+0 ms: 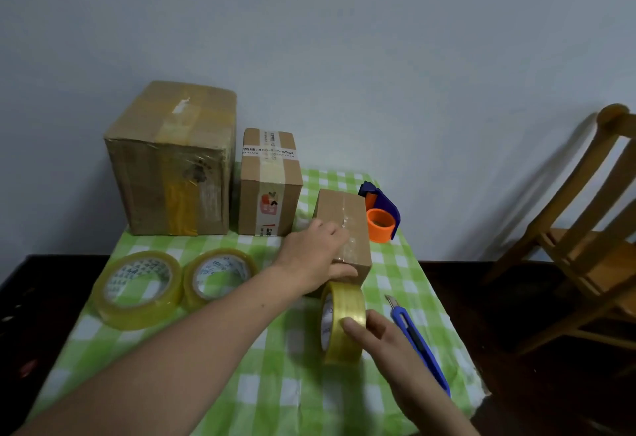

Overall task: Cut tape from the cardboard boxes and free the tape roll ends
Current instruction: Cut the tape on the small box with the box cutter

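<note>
The left hand [315, 256] lies over the near left part of the small box [347, 225], thumb along its near edge, holding it on the surface [261, 391]. Just in front, an upright tape roll [342, 318] stands on edge, the right hand [377, 337] gripping it, thumb on the outer band. A blue knife [418, 342] lies just right of that hand.

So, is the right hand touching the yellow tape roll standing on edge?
Touching. The head view shows the right hand with its thumb pressed on the outer band of the yellow tape roll standing on edge, no gap.
</note>
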